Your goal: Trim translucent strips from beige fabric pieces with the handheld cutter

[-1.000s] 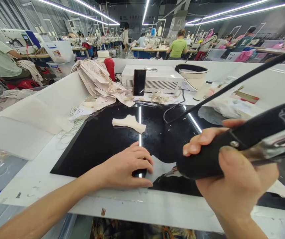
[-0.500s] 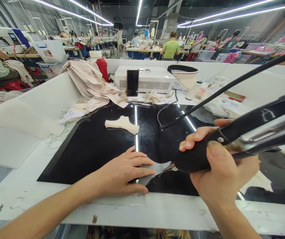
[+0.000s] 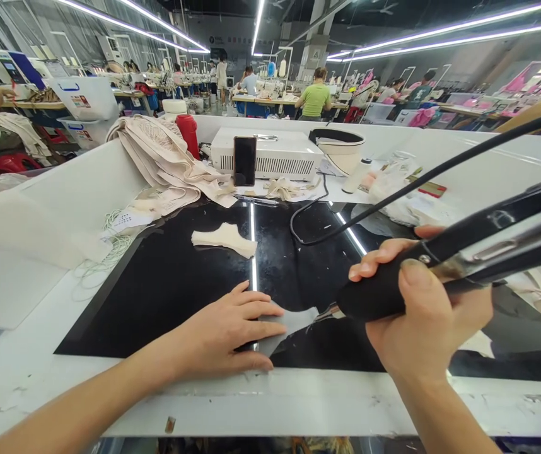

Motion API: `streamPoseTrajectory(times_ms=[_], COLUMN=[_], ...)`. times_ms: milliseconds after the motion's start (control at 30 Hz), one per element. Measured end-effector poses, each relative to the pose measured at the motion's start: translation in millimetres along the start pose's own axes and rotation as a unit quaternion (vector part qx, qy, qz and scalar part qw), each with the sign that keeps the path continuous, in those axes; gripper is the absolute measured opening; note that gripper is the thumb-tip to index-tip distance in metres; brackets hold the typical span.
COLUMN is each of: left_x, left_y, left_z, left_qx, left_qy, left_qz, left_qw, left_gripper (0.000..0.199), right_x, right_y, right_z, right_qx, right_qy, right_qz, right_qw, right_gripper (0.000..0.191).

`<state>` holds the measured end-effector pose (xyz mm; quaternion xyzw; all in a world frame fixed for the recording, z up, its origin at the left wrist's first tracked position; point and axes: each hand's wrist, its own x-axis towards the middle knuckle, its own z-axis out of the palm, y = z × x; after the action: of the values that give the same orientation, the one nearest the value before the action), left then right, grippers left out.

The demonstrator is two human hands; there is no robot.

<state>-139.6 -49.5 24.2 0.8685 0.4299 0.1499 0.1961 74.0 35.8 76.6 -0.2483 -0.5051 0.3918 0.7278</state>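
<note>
My left hand [image 3: 246, 331] lies flat with its fingers spread, pressing a small light-grey curved piece [image 3: 299, 320] onto a glossy black sheet [image 3: 157, 296]. In my right hand [image 3: 426, 315] is a thick black corded hand tool [image 3: 374, 293] with a bright metal part along its body. Its thin metal tip [image 3: 331, 313] is at the right end of the grey piece, where a few fine threads show. Beyond my left hand, a cream fabric piece [image 3: 226, 239] with a curved edge rests on the black sheet.
A black cord [image 3: 393, 195] loops over the sheet and up past the tool. Behind stand a phone [image 3: 244, 161], a white vented box [image 3: 289, 165], a cream bin [image 3: 339, 154] and a red bottle [image 3: 186, 134]. Folded cream fabric [image 3: 157, 151] lies at the left. People sit at machines further off.
The view has shifted slightly, so everything sits a little further left. The tool's tip shows more clearly at the grey piece's end; my left hand stays flat on the piece.
</note>
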Motion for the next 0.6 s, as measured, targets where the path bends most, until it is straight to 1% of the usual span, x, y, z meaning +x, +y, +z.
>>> streamPoseTrajectory(times_ms=[200, 267, 300, 367, 467, 600], left_x=[-1, -1, -1, -1, 1, 4], left_y=[1, 0, -1, -4, -8, -9], left_z=[-1.1, 0.1, 1.3, 4.4, 9.7, 12.9], left_qx=[-0.005, -0.007, -0.008, -0.008, 0.000, -0.017], left_qy=[0.001, 0.012, 0.025, 0.070, 0.131, 0.141], left_qz=[0.003, -0.004, -0.014, -0.049, -0.099, -0.116], left_qw=[1.000, 1.000, 1.000, 0.996, 0.986, 0.983], left_gripper=[0.047, 0.046, 0.044, 0.039, 0.034, 0.021], right_x=[-2, -2, -3, -3, -1, 6], right_y=[2, 4, 5, 6, 6, -4], right_z=[-2, -2, -2, -1, -3, -17], right_qx=[-0.010, -0.012, -0.012, -0.014, -0.047, -0.127], right_qy=[-0.014, -0.020, -0.022, -0.025, -0.038, -0.080], right_qz=[-0.001, 0.007, 0.006, -0.001, -0.024, -0.024], right_qw=[1.000, 1.000, 1.000, 1.000, 0.998, 0.988], right_gripper=[0.029, 0.029, 0.029, 0.029, 0.034, 0.041])
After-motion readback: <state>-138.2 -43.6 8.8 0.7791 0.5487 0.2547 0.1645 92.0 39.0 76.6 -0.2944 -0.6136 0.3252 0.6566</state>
